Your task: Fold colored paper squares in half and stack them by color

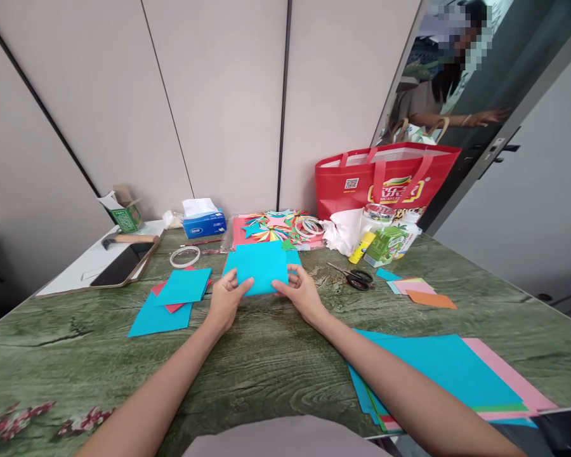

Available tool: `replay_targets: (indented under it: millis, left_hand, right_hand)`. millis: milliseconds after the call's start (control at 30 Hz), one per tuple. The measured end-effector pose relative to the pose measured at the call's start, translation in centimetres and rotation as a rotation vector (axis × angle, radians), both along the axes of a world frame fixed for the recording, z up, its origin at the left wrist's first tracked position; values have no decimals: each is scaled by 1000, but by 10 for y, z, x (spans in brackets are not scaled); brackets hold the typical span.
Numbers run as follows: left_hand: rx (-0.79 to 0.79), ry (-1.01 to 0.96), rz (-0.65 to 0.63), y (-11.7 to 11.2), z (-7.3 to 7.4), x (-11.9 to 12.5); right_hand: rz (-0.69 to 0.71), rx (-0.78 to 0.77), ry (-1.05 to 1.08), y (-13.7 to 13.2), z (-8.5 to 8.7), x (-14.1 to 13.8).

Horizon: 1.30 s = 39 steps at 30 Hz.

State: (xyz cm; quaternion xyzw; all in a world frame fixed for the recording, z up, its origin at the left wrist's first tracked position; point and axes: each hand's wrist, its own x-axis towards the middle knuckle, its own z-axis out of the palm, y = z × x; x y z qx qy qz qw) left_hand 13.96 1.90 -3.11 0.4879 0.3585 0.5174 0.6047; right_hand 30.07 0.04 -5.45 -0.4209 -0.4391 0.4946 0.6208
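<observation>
Between my two hands a blue sheet of paper (261, 263) is held up over the table, tilted toward me. My left hand (227, 297) pinches its lower left corner, thumb in front and fingers behind. At the lower right corner my right hand (302, 293) grips it the same way. Behind it, more blue paper shows at both sides, partly hidden. To the left of my left hand lie blue paper pieces (183, 287) with red paper between them. Black-handled scissors (358, 279) rest to the right of my right hand.
Colourful paper decorations (278, 227), a tissue box (204, 224), a tape roll (184, 256), a phone (121, 265), a hammer (131, 238), a glue stick (361, 247) and a red bag (333, 184) stand around. Coloured sheets (438, 365) lie front right. A person (423, 105) is at the doorway.
</observation>
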Motion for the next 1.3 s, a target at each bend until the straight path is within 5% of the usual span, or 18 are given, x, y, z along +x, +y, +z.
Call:
replay_targets:
  millis: [267,467,667,967,1300]
  left_hand:
    - [-10,71,-237,-3,-8,2]
    - [3,176,-65,-5,-7,4]
    - [4,173,-135,-8,-6,5]
    - [-34,103,170,-5,-6,4]
    - [2,131,184,-8,-3,5]
  right_hand:
    - [18,3,-93,4,-10,8]
    - [-39,32,-169,1,-7,6]
    - [-148,131,-238,-3,2,11]
    - [-234,199,-564,-13,13,7]
    - [-223,199,-554,-14,11,6]
